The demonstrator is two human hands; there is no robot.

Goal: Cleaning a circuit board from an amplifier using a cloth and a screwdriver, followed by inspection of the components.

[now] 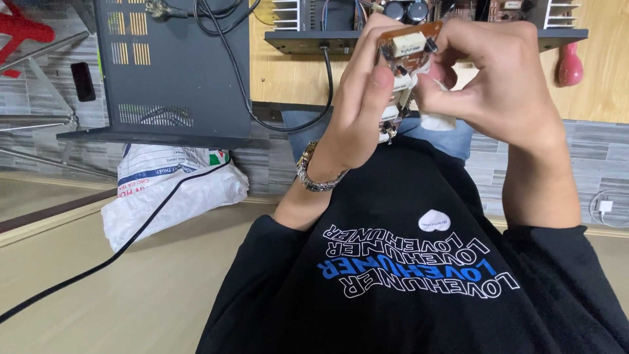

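A small brown circuit board [409, 44] with cream block parts and a black capacitor is held up in front of my chest. My left hand [363, 108], a metal watch on its wrist, grips the board's left side, thumb pressed on the front. My right hand [501, 82] pinches the board's right side, fingers curled over its top edge. The lower part of the board is hidden behind my fingers.
A dark metal equipment cover [173, 65] lies at the upper left with a black cable [242, 92] across it. An open chassis [308, 39] with heat sinks sits on the wooden board beyond. A white plastic bag [170, 190] lies left, a pink object [570, 65] right.
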